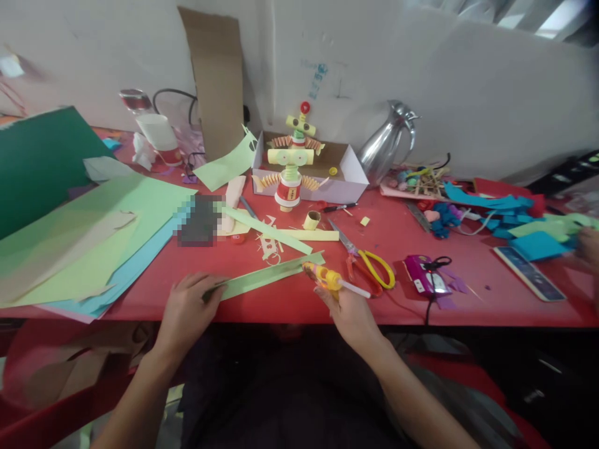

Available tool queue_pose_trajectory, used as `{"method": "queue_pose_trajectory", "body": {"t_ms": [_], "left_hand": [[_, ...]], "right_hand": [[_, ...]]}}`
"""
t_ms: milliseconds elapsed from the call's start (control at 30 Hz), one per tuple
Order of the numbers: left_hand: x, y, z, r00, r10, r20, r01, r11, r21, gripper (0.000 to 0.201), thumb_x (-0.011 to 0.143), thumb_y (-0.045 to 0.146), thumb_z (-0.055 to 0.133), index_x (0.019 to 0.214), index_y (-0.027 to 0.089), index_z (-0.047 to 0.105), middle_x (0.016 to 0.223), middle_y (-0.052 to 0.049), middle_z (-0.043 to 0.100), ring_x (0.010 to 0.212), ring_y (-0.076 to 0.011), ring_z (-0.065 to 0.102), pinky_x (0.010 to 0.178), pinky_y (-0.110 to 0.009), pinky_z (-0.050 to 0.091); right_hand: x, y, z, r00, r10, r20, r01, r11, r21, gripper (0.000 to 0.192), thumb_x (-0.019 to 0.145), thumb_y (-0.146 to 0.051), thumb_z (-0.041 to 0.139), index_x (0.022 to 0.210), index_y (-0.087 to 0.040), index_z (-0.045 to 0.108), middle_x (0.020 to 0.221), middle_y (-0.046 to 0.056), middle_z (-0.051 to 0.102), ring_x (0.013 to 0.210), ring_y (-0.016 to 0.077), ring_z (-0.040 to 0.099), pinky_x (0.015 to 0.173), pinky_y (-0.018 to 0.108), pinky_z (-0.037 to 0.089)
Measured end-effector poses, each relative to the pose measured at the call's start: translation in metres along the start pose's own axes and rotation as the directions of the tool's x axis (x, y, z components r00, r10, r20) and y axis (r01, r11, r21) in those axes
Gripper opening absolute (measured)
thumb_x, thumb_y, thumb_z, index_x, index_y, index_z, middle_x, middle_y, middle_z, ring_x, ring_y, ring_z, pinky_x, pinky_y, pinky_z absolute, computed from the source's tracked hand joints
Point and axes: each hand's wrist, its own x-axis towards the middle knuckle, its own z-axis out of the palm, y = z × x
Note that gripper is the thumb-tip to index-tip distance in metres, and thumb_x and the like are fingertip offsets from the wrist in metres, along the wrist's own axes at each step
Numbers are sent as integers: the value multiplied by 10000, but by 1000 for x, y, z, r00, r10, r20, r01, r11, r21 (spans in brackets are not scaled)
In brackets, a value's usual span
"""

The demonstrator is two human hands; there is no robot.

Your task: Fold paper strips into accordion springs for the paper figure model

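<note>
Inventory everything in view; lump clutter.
table: 1, red, centre
held strip: 1, green, centre
glue gun: 1, yellow, centre
scissors: 1, red-yellow, centre
figures: 2, yellow-red, centre
box: 1, pale, rear
jug: 1, silver, rear right
cardboard: 1, brown, rear left
sheets: several, green-blue, left
phone: 1, dark, right
clutter: uncounted, mixed, scattered
other person's hand: 1, bare, right
left hand: 1, bare, on held strip
right hand: 1, bare, on glue gun

Left hand (191, 307) pinches one end of the green paper strip (262, 277), right hand (349, 308) grips the yellow glue gun (328, 278), nozzle right by the other end! Scissors (352, 247) lie just beside on the red tabletop (281, 307); a paper-cup figure (288, 194) stands behind.
</note>
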Motion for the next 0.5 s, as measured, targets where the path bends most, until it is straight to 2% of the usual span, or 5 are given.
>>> {"method": "queue_pose_trajectory", "body": {"t_ms": [67, 167, 367, 500], "left_hand": [[-5, -6, 3, 999, -37, -15, 36, 996, -81, 239, 895, 347, 514, 884, 235, 725, 934, -53, 731, 880, -227, 658, 839, -359, 490], [-6, -6, 7, 998, -51, -32, 47, 992, -120, 243, 896, 348, 515, 876, 230, 726, 915, -53, 731, 871, -225, 658, 847, -361, 498], [-3, -3, 8, 999, -33, -20, 30, 989, -142, 247, 898, 322, 510, 900, 225, 738, 928, -54, 735, 877, -219, 666, 840, -342, 501], [0, 4, 8, 1000, -12, 12, 14, 986, -168, 257, 898, 298, 499, 922, 201, 736, 935, -67, 733, 876, -219, 663, 827, -328, 507]], "right_hand": [[-5, -7, 9, 999, -42, 7, 42, 999, -11, 448, 961, -556, 403, 1058, -180, 626, 933, 118, 700, 862, 282, 681, 675, 319, 471], [-11, -14, 18, 993, -113, 42, 113, 994, 1, 410, 961, -545, 419, 1025, -198, 626, 914, 98, 699, 825, 263, 682, 669, 311, 476], [-10, -14, 18, 996, -88, -29, 87, 996, -29, 400, 964, -542, 422, 1026, -198, 617, 885, 90, 691, 833, 258, 681, 667, 300, 471], [-12, -19, 25, 982, -187, 19, 187, 982, -18, 401, 967, -541, 419, 963, -190, 612, 827, 66, 666, 739, 221, 664, 631, 284, 458]]}}
